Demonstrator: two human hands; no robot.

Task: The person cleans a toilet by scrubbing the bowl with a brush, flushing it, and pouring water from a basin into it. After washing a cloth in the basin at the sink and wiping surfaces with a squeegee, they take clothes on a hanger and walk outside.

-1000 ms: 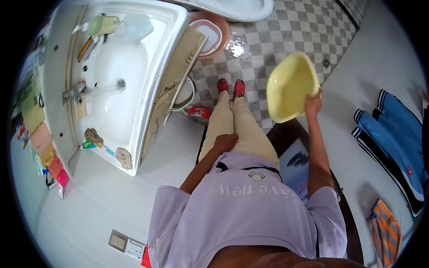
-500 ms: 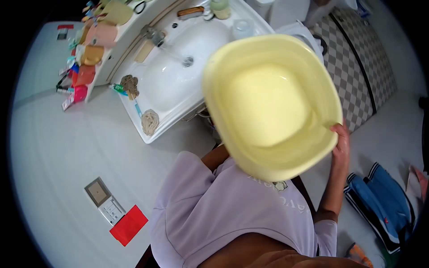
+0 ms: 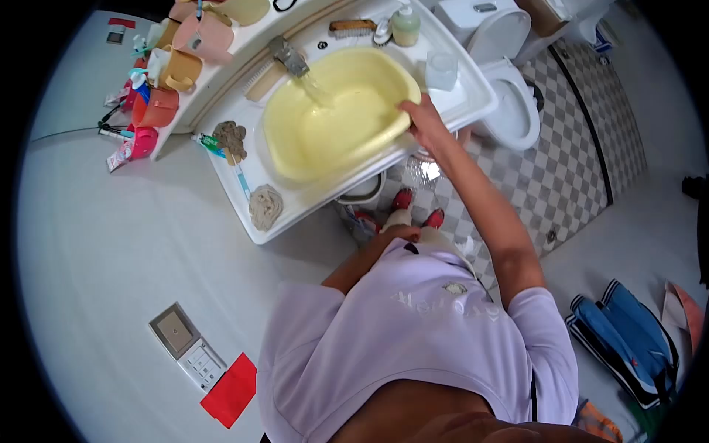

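A yellow plastic basin (image 3: 347,136) rests in the white sink (image 3: 255,144), under the running tap (image 3: 288,56). Water streams from the spout into it. My right hand (image 3: 426,124) grips the basin's right rim, thumb on the inner side and fingers outside, partly hidden. Close to my waist, apart from the basin, is my left hand (image 3: 404,233); its fingers are too small and partly hidden to make out.
On the sink counter are a wooden-handled brush (image 3: 352,29), a soap pump bottle (image 3: 405,26), a clear container (image 3: 441,70), a toothbrush (image 3: 242,181) and a bundled cloth (image 3: 265,207). Cups (image 3: 203,37) line the shelf. A toilet (image 3: 509,103) stands to the right.
The basin has moved from in front of my chest, left and down into the sink, under the flowing tap. My left hand, hidden before, now shows at my waist.
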